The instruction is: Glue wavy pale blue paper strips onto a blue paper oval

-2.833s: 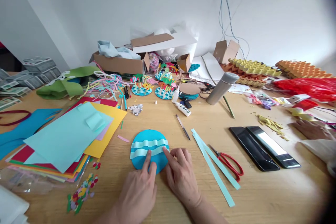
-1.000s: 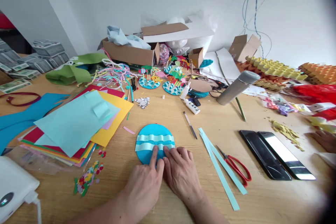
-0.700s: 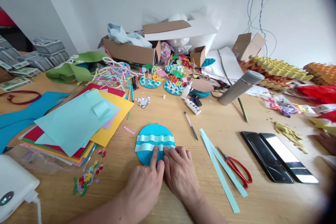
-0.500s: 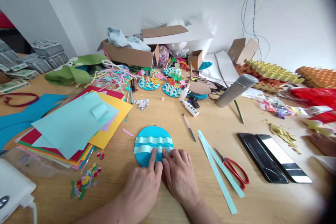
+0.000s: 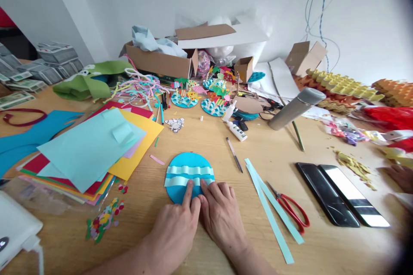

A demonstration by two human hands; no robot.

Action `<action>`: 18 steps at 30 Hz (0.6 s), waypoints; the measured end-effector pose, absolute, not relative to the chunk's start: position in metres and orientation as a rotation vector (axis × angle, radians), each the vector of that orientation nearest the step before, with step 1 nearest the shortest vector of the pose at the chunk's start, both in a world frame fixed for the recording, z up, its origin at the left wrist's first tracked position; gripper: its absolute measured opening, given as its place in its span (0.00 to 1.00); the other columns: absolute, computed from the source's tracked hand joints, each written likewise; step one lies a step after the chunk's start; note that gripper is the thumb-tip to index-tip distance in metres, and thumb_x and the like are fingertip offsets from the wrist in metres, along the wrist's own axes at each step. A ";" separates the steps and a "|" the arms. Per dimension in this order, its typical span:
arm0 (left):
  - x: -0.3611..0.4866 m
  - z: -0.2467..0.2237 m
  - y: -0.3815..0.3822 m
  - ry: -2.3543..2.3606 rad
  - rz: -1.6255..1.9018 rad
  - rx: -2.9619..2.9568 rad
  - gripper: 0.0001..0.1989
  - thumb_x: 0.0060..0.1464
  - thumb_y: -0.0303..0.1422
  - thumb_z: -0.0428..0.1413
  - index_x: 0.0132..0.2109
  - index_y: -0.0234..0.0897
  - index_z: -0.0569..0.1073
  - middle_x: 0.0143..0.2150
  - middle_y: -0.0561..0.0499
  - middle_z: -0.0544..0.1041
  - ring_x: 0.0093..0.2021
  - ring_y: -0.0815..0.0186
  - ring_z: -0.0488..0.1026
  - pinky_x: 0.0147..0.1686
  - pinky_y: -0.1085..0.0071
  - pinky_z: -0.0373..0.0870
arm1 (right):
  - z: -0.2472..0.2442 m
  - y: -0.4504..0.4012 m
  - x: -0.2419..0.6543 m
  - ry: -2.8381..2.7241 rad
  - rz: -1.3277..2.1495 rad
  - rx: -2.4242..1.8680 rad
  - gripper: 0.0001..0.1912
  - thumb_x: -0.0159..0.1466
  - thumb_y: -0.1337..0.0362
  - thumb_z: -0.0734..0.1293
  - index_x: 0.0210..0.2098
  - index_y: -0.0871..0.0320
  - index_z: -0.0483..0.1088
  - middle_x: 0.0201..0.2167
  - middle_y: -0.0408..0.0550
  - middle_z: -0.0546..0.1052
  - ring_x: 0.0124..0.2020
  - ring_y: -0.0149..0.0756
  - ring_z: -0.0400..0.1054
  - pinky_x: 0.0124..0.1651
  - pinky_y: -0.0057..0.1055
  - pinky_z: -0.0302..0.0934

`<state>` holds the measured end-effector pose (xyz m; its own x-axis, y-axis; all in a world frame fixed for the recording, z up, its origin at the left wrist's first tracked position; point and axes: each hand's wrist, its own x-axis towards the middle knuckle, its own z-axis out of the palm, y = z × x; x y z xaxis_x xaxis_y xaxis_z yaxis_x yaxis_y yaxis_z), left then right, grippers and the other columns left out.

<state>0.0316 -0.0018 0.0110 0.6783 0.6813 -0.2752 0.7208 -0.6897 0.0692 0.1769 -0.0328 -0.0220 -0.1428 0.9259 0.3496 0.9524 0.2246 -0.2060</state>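
A round blue card disc (image 5: 189, 158) lies flat on the table in front of me, with two wavy pale-blue paper strips (image 5: 176, 181) across it. My left hand (image 5: 177, 223) has its index fingertip pressed on the lower strip, thumb apart. Beside it, my right hand (image 5: 222, 210) presses the same strip with its index finger, its other fingers spread over the disc's edge and the table. Neither hand grips anything. The strip's right part is partly hidden by my right hand.
Two loose pale-blue strips (image 5: 269, 210) and red-handled scissors (image 5: 292, 212) lie to the right, near two phones (image 5: 327, 195). A pen (image 5: 234, 154) and glue bottle (image 5: 237, 131) lie beyond. Coloured paper sheets (image 5: 90, 150) are stacked left. Another person's hand (image 5: 400, 176) shows far right.
The view has shifted slightly, so the things on the right sit a little farther right. Both index fingers still press the lower strip, and the disc has hardly moved.
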 end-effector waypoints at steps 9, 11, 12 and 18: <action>0.033 0.012 -0.002 1.143 -0.387 2.728 0.21 0.56 0.19 0.44 0.53 0.33 0.71 0.68 0.30 0.55 0.29 0.58 0.79 0.24 0.63 0.77 | -0.019 -0.031 0.177 -2.042 0.020 -1.710 0.17 0.71 0.68 0.54 0.51 0.63 0.70 0.35 0.52 0.73 0.35 0.40 0.58 0.38 0.37 0.52; 0.033 0.013 -0.002 1.141 -0.369 2.738 0.23 0.55 0.19 0.44 0.55 0.32 0.69 0.68 0.30 0.55 0.30 0.57 0.80 0.24 0.62 0.77 | -0.019 -0.032 0.178 -2.026 0.036 -1.705 0.17 0.71 0.68 0.54 0.52 0.63 0.71 0.35 0.52 0.72 0.35 0.41 0.57 0.38 0.37 0.53; 0.033 0.013 -0.002 1.135 -0.356 2.743 0.23 0.55 0.19 0.45 0.56 0.32 0.69 0.68 0.30 0.56 0.31 0.56 0.80 0.24 0.62 0.78 | -0.019 -0.032 0.179 -2.018 0.043 -1.706 0.17 0.71 0.68 0.54 0.52 0.63 0.71 0.35 0.52 0.72 0.35 0.41 0.57 0.39 0.38 0.54; 0.028 0.022 -0.001 1.097 -0.303 2.715 0.23 0.50 0.19 0.48 0.54 0.30 0.69 0.68 0.30 0.56 0.36 0.57 0.79 0.30 0.62 0.78 | -0.021 -0.033 0.181 -2.005 -0.006 -1.670 0.18 0.71 0.66 0.55 0.54 0.64 0.69 0.34 0.52 0.69 0.37 0.41 0.58 0.40 0.39 0.56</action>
